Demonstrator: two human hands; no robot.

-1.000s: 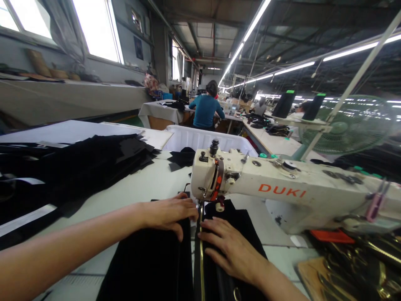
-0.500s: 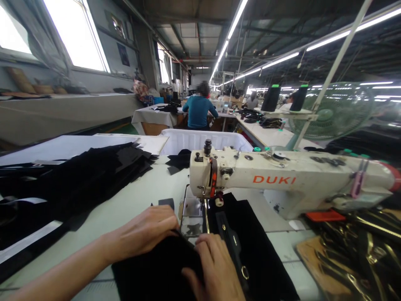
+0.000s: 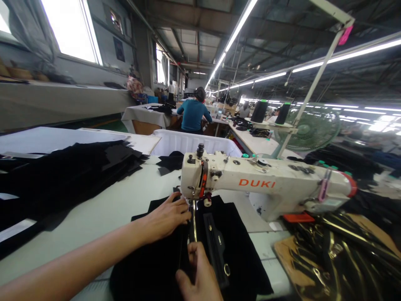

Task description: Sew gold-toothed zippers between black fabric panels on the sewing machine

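A white sewing machine (image 3: 232, 175) marked DUKI stands over black fabric (image 3: 247, 246). A gold-edged zipper strip (image 3: 194, 221) runs from under its needle area toward me. My left hand (image 3: 169, 217) lies on the black fabric just left of the needle area, fingers spread. Nearer to me, my right hand (image 3: 200, 267) pinches the fabric edge beside the zipper's lower end. Right of the zipper, a black strip (image 3: 216, 251) with gold fittings lies on the fabric.
Stacked black pieces (image 3: 78, 175) cover the table's left side. Gold zippers (image 3: 338, 259) lie on a brown board at the right. Behind the machine are a white bin (image 3: 200, 142), thread cones (image 3: 260, 112), a green fan (image 3: 310, 127) and a seated person in blue (image 3: 192, 115).
My left hand has moved forward toward the needle and its fingers have spread. The fabric now lies along the zipper's left side. My right hand has closed at the zipper. The view has shifted.
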